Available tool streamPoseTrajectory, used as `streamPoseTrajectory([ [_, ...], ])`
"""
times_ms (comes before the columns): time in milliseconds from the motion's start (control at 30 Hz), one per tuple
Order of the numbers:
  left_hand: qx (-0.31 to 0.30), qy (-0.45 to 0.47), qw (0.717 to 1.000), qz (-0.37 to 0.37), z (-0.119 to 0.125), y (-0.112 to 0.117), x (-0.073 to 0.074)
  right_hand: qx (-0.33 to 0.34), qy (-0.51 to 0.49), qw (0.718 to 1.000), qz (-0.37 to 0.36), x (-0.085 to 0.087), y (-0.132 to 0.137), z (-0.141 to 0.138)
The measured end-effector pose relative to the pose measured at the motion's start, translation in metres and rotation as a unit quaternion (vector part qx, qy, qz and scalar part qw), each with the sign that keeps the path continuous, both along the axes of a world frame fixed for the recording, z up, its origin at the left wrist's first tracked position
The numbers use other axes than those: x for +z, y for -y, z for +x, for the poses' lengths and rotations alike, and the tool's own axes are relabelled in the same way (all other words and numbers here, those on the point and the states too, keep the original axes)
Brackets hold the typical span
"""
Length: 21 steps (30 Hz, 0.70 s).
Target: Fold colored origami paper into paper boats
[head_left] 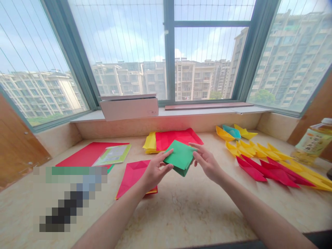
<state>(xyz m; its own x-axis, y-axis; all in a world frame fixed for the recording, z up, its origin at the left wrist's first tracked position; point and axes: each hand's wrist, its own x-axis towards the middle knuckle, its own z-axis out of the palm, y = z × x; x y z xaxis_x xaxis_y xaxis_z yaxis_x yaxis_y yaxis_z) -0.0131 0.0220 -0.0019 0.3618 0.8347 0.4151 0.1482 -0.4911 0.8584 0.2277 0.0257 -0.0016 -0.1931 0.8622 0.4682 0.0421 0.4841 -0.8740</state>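
Note:
A green folded paper [180,155], diamond-shaped with layered edges at its near corner, is held up over the ledge between my two hands. My left hand [158,167] pinches its left side, thumb below and fingers at the edge. On the opposite side, my right hand [203,159] has its fingers closed on the right corner. Under and beside my left wrist lies a stack of red paper [132,176] with a yellow sheet showing at its edge. Behind the green piece rest creased red sheets [172,138] and yellow sheets [150,142].
Folded paper boats stand at right: yellow ones [243,148], red ones [269,173] and a teal one [231,132]. A drink bottle [312,143] is beyond them. Flat red paper [80,154] and a clear packet [114,154] lie left. A white box [129,108] sits on the sill.

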Motion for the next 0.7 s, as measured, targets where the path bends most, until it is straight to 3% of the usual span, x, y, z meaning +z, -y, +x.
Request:
streamPoseTrajectory([
  [367, 0.032, -0.023, 0.996, 0.074, -0.005, -0.003, 0.005, 0.010, 0.110, 0.991, 0.081, -0.003, -0.003, 0.008],
  [533, 0.024, -0.038, 0.995, 0.088, 0.001, 0.003, 0.007, -0.031, 0.126, 0.983, 0.132, 0.001, 0.000, 0.006],
  [700, 0.057, -0.037, 0.994, 0.082, 0.005, 0.009, 0.007, -0.065, 0.111, 0.985, 0.118, 0.004, 0.005, 0.000],
])
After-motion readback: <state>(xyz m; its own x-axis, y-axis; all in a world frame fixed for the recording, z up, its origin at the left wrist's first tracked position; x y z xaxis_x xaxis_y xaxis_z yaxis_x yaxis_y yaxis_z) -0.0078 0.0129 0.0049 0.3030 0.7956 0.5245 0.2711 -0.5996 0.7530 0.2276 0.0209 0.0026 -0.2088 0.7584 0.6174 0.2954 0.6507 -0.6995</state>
